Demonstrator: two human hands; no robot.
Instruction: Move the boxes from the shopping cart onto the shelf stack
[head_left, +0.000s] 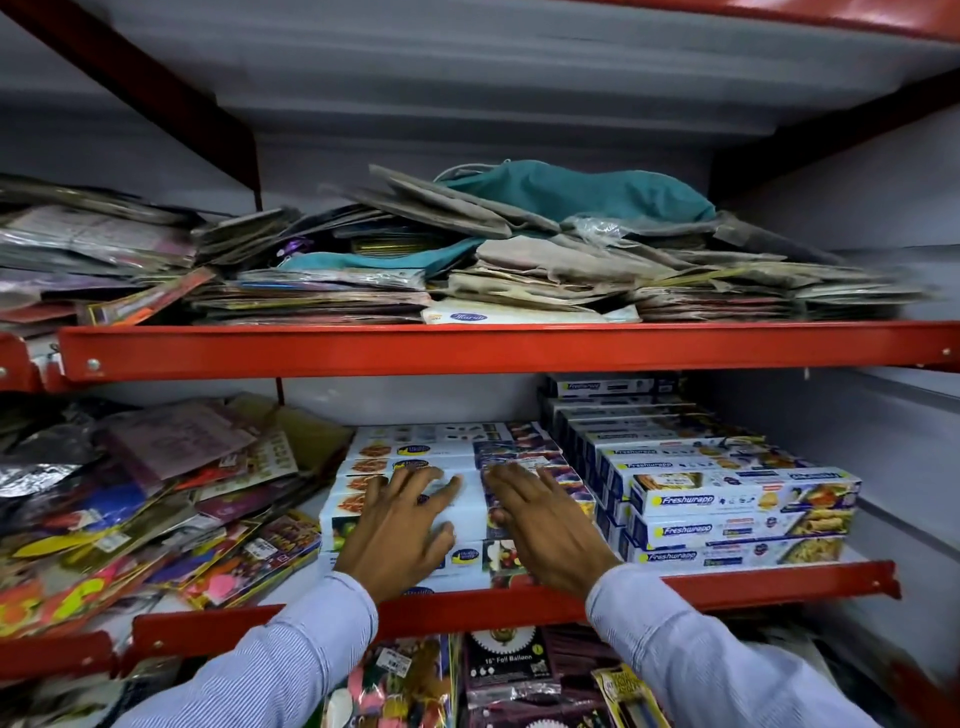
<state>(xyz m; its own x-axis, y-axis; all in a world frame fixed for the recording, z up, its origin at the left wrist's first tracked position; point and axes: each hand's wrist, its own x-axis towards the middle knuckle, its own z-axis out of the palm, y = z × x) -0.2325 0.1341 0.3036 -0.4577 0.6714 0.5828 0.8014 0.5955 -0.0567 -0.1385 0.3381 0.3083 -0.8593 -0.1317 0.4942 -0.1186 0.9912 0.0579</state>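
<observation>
A stack of long white boxes with food pictures lies on the middle shelf, several rows deep. My left hand rests flat on the top front boxes, fingers spread. My right hand lies flat beside it on the same stack, fingers apart. Neither hand grips a box. To the right stands a taller stack of blue and white Freshwrapp boxes. The shopping cart is out of view.
Flat packets of party goods pile up left of the boxes. The upper shelf holds paper bags and a teal cloth. Balloon packets hang below the middle shelf.
</observation>
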